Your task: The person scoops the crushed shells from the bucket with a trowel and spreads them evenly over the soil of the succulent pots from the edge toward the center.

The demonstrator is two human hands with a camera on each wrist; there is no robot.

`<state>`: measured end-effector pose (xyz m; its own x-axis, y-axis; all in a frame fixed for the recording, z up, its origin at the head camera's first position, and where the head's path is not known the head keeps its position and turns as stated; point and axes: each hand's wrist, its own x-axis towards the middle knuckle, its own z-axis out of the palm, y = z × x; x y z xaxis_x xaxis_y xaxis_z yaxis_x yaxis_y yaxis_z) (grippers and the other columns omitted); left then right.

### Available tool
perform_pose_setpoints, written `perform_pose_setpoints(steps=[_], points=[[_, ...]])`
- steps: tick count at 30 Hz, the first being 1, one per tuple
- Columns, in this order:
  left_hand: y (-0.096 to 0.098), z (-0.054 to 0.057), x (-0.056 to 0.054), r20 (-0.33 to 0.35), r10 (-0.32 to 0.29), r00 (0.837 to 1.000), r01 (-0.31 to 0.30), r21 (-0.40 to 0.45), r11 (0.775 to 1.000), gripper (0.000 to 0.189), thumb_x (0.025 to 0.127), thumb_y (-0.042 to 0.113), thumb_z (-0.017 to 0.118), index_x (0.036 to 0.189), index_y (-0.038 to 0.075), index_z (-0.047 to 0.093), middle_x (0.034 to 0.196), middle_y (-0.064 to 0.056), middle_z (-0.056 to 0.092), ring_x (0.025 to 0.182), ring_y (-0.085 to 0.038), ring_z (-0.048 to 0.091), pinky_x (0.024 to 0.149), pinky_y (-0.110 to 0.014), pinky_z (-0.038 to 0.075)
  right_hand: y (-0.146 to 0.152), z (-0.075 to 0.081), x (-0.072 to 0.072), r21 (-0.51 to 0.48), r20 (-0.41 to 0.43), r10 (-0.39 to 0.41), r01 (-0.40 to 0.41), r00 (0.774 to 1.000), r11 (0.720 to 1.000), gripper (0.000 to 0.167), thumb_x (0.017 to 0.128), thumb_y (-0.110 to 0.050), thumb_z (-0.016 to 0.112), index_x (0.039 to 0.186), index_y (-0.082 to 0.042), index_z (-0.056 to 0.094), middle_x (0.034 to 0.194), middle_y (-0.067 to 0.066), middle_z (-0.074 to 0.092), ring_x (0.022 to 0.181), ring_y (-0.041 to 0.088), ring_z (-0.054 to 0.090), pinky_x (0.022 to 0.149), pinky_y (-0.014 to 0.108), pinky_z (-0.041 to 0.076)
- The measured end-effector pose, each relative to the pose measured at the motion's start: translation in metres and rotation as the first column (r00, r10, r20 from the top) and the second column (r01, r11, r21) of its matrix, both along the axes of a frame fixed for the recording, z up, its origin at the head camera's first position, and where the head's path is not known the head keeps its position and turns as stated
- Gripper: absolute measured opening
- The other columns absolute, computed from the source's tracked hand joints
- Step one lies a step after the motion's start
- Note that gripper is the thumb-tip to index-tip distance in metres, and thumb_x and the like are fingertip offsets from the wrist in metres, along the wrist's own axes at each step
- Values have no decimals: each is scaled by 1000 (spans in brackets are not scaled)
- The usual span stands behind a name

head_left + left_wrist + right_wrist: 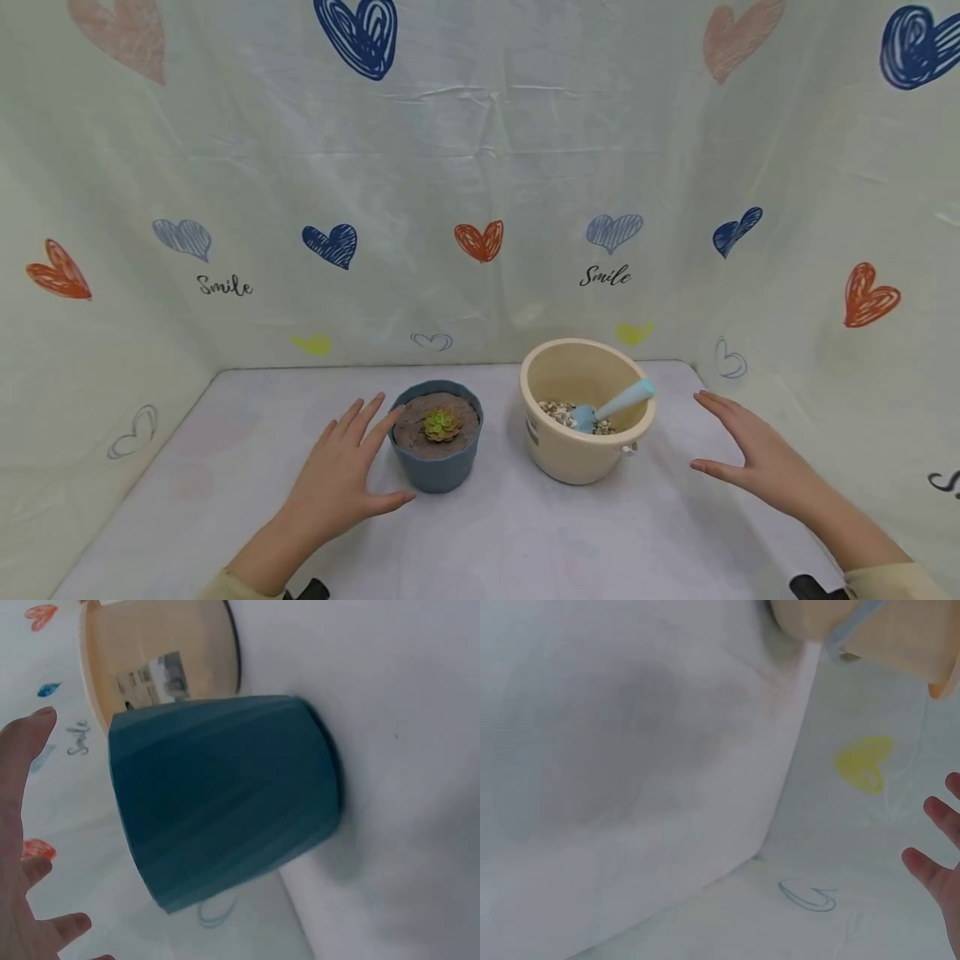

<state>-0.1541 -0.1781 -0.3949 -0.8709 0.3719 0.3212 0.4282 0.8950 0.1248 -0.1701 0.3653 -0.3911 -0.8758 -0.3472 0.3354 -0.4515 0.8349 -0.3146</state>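
A blue-grey plant pot (435,471) stands upright on the table, filled with brown soil; a small green succulent (442,424) with reddish tips sits in the middle of it. My left hand (337,471), fingers spread, is just left of the pot, and its fingertips overlap the rim in the head view. To the right of the pot stands a cream bucket (573,462) with pale gravel (558,412) inside. A light blue trowel (622,400) leans in it, blade in the gravel. My right hand (772,458) hovers right of the bucket, fingers extended, holding nothing.
The table (540,542) has a white cover. Behind it and on both sides hangs a pale curtain (480,167) printed with hearts and the word Smile. A metal handle (855,626) hangs on the bucket's side, and a label (161,679) is stuck to its wall.
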Motion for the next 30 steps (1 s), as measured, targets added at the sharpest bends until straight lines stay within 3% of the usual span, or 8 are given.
perform_pose_setpoints(steps=[8,12,20,30], points=[[22,-1,-3,-28,-89,996,91,93,992,100,68,63,79,148,15,42,154,-17,31,137,-44,32,102,-61,34,-6,18,-2,1,82,-33,33,996,999,92,78,-40,81,148,-2,35,141,27,43,123,49,41,89,70,38],[38,1,-5,-42,-109,993,114,137,984,99,69,62,79,147,15,43,154,-16,31,136,-42,34,102,-60,36,-12,28,-4,-26,102,-11,14,995,1000,93,80,-37,81,150,-1,31,141,26,43,120,48,45,87,70,40],[72,3,-11,1,-109,994,107,202,974,96,70,63,77,148,18,43,156,-11,29,137,-36,34,99,-60,39,-26,44,-15,-66,141,6,3,990,998,94,81,-41,79,151,-4,29,144,23,42,124,44,43,87,70,41],[113,1,-18,68,-195,978,162,337,927,89,79,56,74,152,23,35,159,-8,21,139,-33,33,99,-57,41,-45,45,-32,-69,155,66,-56,986,996,80,80,-33,81,144,-6,42,141,16,48,123,40,47,89,62,46]])
